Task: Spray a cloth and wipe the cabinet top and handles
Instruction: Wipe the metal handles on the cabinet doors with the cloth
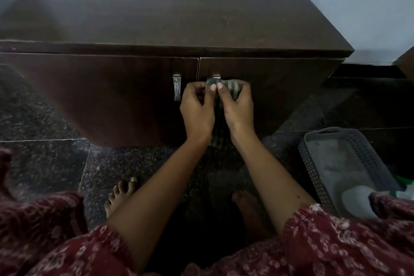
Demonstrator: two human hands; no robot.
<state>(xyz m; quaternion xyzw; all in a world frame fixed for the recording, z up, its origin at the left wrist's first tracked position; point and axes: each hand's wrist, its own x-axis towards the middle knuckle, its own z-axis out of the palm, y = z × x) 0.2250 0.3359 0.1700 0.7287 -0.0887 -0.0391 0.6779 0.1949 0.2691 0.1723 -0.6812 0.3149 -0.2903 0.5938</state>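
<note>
A low dark brown cabinet [170, 15] with two doors fills the upper view. Each door carries a metal handle near the middle seam. The left handle [177, 87] is bare. The right handle [216, 77] shows only its top; a grey striped cloth [233, 88] is wrapped over the rest. My left hand [197, 107] and my right hand [238, 107] both pinch the cloth around that handle, thumbs touching at the front. A tail of the cloth hangs down between my wrists.
A grey perforated plastic basket [313, 163] stands on the dark speckled floor at the right, with a white bottle [358, 201] lying in it. My bare feet [121, 192] are on the floor below the cabinet. Red patterned sleeves cover the lower frame.
</note>
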